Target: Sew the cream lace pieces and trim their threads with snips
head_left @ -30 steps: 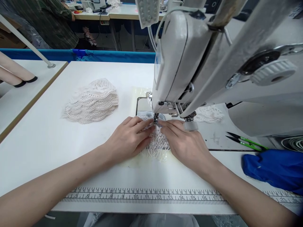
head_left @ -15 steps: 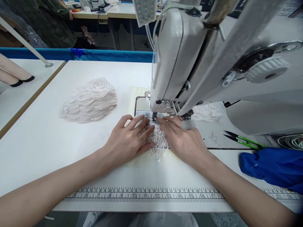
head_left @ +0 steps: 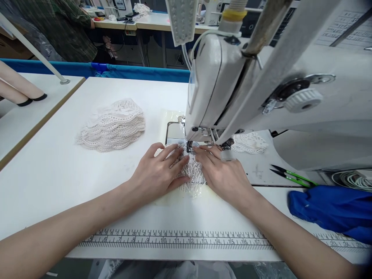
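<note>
head: left hand, fingers wider apart

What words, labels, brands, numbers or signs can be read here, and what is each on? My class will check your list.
"8, 9, 10, 11, 12, 13, 14, 15, 16": large figures on the ruler scale along the table edge; its smaller upper figures are too small to read surely.
Printed sheet, upper right: too blurred.
Dark panel at the back: too small.
No brand name is legible.

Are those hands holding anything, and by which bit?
The left hand and right hand lie on the lace piece, at its two sides near the presser foot; whether they pinch it cannot be told.
</note>
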A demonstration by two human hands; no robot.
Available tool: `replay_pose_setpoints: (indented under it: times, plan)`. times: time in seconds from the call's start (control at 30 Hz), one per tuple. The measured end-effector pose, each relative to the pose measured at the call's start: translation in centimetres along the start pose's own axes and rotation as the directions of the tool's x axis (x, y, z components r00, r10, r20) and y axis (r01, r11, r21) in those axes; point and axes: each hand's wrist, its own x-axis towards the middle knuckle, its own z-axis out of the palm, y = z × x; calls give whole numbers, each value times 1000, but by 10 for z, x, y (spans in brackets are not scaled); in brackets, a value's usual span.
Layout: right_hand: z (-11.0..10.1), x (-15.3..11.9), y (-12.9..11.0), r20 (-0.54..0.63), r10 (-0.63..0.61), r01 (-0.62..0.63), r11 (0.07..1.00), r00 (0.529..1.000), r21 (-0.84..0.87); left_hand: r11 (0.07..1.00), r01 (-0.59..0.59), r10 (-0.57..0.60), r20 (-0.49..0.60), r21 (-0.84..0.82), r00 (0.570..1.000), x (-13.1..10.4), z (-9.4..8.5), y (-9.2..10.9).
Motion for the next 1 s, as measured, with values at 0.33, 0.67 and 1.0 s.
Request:
replay_pose_setpoints:
  times: [0.33,0.67,1.0]
  plan:
    - [-5,-2,0,-94,-87,95,992,992,83,965,-233,220,-110,-118,969,-3,-4,-6]
    - [-8,-4,0,-103,-145,164,964,984,211,966,-138,109,-139,-217,984,-4,-1,2]
    - [-8,-6,-1,-195,-224,257,952,955,165,983,-167,164,-37,-83,986,-12,0,1]
